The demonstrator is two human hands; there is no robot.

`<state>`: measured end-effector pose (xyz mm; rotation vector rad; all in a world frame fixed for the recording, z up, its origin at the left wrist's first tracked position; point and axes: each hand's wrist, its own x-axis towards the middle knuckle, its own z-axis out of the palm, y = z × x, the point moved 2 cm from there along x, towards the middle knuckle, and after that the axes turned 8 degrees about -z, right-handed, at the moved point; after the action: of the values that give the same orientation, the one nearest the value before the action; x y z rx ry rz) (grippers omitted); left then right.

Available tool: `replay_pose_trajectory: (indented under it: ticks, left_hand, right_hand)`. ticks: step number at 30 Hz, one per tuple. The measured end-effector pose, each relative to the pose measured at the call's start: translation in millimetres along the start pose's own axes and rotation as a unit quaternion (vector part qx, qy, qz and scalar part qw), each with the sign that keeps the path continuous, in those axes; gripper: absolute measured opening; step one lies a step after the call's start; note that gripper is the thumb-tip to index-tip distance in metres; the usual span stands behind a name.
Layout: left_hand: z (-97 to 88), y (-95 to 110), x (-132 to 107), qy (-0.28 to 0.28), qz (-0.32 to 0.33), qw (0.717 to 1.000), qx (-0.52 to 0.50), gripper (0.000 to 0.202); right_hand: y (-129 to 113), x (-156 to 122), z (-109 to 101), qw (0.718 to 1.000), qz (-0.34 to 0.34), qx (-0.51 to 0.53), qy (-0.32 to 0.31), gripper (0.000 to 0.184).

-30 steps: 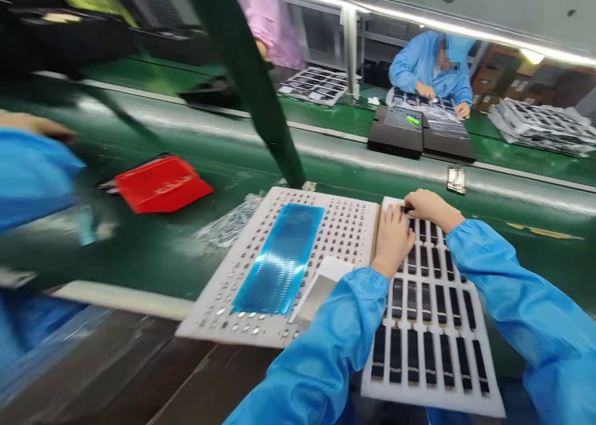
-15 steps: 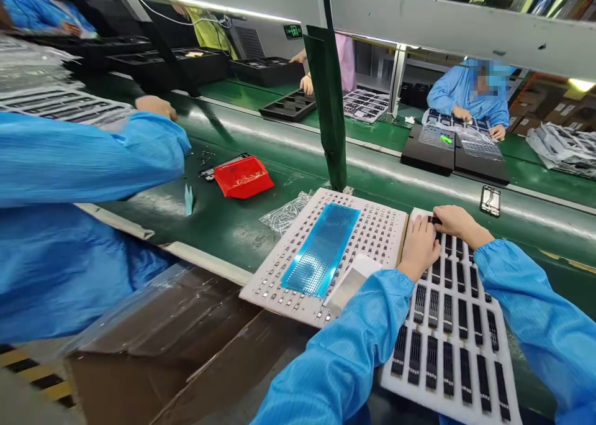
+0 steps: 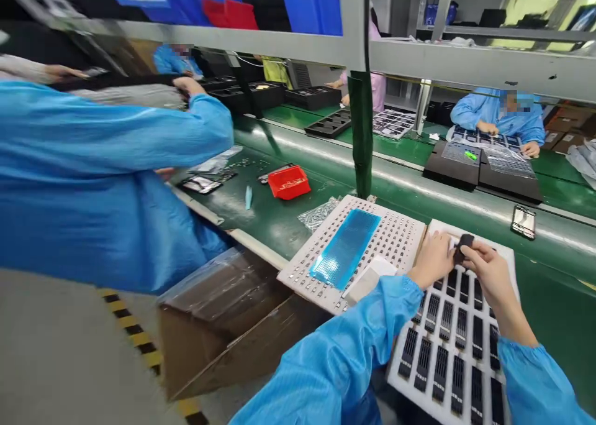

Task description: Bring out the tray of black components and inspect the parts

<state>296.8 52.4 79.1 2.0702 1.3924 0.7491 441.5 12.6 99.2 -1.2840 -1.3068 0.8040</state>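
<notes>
Above a white foam tray [image 3: 506, 257], my right hand [image 3: 491, 273] pinches a small black part [image 3: 464, 248] between thumb and fingers. From the other side my left hand [image 3: 434, 260] has its fingertips closed at the same part; the exact contact is partly hidden. Rows of slim black slotted parts [image 3: 458, 384] fill the tray's slots below my hands. Left of the tray lies a white board [image 3: 298, 276] dotted with tiny metal pieces. On it rest a blue perforated film [image 3: 347, 245] and a white slip [image 3: 372, 277] near my left sleeve.
A red bin [image 3: 289, 184], blue tweezers [image 3: 248, 197] and a clear plastic bag [image 3: 319, 215] lie farther left on the green bench. A co-worker's blue sleeve [image 3: 116, 133] reaches in there. A green-wrapped post [image 3: 361, 136] rises behind the board. A cardboard box [image 3: 205, 338] stands below.
My hands have lifted a black part off the tray's far end and now hold it upright between them. The view has swung left, and the co-worker's arm beside me has moved.
</notes>
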Motion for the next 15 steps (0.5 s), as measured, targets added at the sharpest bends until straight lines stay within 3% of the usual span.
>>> replay_pose_trajectory:
  ticks: [3,6,8,10,12,15]
  left_hand:
    - [-19.5,9,-33,0.002,-0.026,0.99,-0.14,0.036]
    - [-31.4,13,-71,0.006,-0.093,0.938,-0.335,0.037]
    - [-36.9,17,-93,0.011,-0.122,0.918,-0.378,0.034]
    - [-44.6,19,-112,0.025,-0.128,0.918,-0.374,0.033]
    - [-56.8,15,-128,0.046,-0.102,0.939,-0.327,0.032]
    - [-84.4,-10,-149,0.119,-0.055,0.978,-0.161,0.027]
  right_hand:
    - [4,-29,5,0.981,0.089,0.171,0.004,0.051]
    - [6,-49,9,0.972,0.135,0.194,-0.003,0.049]
    - [3,-60,16,0.969,0.143,0.198,-0.029,0.05]
    - [-1,-68,23,0.966,0.14,0.204,-0.069,0.051]
    - [-4,-72,24,0.966,0.135,0.194,-0.104,0.051]
    - [-2,-73,12,0.982,0.125,0.096,-0.108,0.056]
